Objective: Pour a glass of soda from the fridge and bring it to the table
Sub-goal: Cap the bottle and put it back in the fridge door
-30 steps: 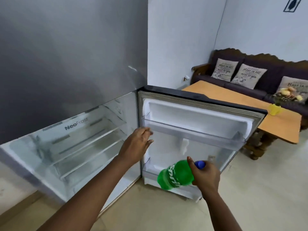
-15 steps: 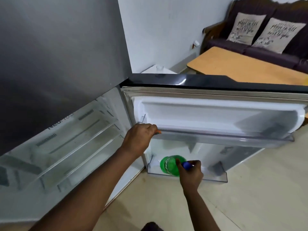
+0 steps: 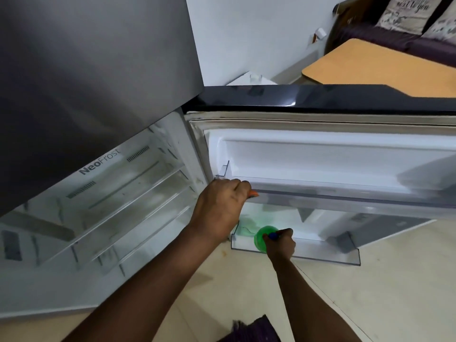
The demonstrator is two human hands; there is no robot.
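The fridge door (image 3: 320, 154) stands swung open to the right, its inner side facing me. My left hand (image 3: 222, 206) grips the rail of the upper door shelf (image 3: 333, 196). My right hand (image 3: 280, 244) holds the blue-capped neck of a green soda bottle (image 3: 260, 239). The bottle stands upright in the bottom door shelf (image 3: 320, 254), seen from above, at its left end. A small glass (image 3: 255, 77) rests on a white surface behind the door's top edge.
The fridge interior (image 3: 118, 206) at left has bare glass shelves. A wooden table (image 3: 385, 65) stands at the upper right beyond the door, with a dark sofa (image 3: 385, 33) and cushions behind it. Beige tiled floor (image 3: 370, 292) spreads below the door.
My right hand has lowered the bottle from tilted in front of the door to upright in the bottom door shelf. My left hand closed on the upper shelf rail. My view came closer.
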